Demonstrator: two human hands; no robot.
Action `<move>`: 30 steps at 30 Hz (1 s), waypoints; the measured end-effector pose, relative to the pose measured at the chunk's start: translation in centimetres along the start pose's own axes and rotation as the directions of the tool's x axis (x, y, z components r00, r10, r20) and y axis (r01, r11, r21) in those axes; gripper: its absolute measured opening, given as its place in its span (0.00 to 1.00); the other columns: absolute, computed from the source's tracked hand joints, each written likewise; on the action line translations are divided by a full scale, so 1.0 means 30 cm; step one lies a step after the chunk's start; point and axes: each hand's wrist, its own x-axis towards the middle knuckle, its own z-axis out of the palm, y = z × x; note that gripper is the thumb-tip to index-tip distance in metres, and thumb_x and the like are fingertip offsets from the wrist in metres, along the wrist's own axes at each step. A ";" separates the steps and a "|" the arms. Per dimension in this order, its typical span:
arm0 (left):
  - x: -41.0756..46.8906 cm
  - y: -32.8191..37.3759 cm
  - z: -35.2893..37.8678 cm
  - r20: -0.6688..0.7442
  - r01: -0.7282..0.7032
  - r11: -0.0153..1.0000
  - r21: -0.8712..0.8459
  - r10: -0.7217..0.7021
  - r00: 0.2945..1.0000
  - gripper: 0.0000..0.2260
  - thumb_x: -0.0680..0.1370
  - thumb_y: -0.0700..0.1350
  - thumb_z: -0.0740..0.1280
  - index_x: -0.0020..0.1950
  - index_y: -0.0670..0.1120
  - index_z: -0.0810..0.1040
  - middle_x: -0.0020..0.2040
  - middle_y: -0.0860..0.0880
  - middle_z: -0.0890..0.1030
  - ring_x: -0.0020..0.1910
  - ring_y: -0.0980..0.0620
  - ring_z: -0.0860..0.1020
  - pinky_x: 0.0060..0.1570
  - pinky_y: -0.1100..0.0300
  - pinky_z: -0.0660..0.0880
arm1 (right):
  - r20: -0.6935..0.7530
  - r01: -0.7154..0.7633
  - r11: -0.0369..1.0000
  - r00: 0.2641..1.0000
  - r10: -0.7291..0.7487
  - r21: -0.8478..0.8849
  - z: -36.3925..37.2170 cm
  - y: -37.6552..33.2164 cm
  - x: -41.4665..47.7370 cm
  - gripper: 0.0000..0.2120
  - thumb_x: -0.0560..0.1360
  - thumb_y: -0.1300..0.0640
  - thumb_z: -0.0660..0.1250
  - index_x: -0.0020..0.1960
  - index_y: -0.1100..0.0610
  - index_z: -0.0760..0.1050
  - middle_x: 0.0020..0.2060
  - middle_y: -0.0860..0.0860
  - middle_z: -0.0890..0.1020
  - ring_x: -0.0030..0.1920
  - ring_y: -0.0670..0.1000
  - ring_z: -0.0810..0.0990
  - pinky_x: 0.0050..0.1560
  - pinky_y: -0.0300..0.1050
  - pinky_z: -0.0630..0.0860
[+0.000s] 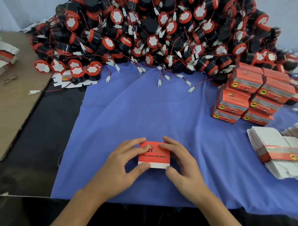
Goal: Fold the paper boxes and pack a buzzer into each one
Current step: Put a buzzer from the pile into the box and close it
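Left hand [123, 165] and right hand [181, 164] pinch the red box [153, 155] near the counter's front edge; uneven squeezing could crush it.

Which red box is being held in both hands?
The single red box at the near middle of the blue cloth, pinched between the left hand and right hand. The other red boxes sit stacked at the far right, untouched.
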 end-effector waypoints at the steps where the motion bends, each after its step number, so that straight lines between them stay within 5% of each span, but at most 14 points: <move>1: -0.001 -0.003 0.003 -0.003 -0.010 1.000 0.012 0.010 1.000 0.19 0.78 0.60 0.71 0.68 0.58 0.79 0.74 0.67 0.70 0.75 0.61 0.68 0.71 0.66 0.67 | -0.006 0.014 1.000 1.000 -0.014 -0.015 0.000 0.004 -0.001 0.26 0.73 0.59 0.66 0.70 0.48 0.76 0.74 0.42 0.72 0.75 0.50 0.71 0.70 0.59 0.74; 11: 0.019 0.006 -0.012 -0.042 -0.073 0.992 0.099 0.078 0.996 0.16 0.83 0.59 0.63 0.70 0.61 0.78 0.71 0.64 0.75 0.71 0.59 0.72 0.69 0.69 0.65 | -0.053 0.162 0.965 0.983 -0.177 -0.208 0.021 0.020 0.002 0.18 0.82 0.57 0.66 0.71 0.45 0.76 0.70 0.41 0.76 0.77 0.48 0.68 0.72 0.41 0.69; 24: 0.018 0.025 0.028 -0.258 -0.154 0.978 0.143 0.187 0.948 0.11 0.80 0.50 0.71 0.61 0.50 0.86 0.59 0.58 0.83 0.60 0.55 0.79 0.63 0.65 0.72 | -0.142 0.177 0.945 0.965 -0.222 -0.275 0.024 0.031 0.002 0.16 0.83 0.57 0.65 0.68 0.49 0.80 0.69 0.41 0.77 0.73 0.47 0.73 0.71 0.41 0.71; 30: -0.010 0.016 0.060 -0.292 -0.132 0.983 0.132 0.165 0.942 0.12 0.80 0.50 0.71 0.62 0.50 0.86 0.63 0.57 0.81 0.64 0.57 0.77 0.65 0.66 0.71 | -0.133 0.166 0.953 0.970 -0.204 -0.252 0.029 0.023 -0.006 0.16 0.81 0.59 0.67 0.67 0.49 0.81 0.70 0.43 0.77 0.74 0.47 0.73 0.71 0.38 0.70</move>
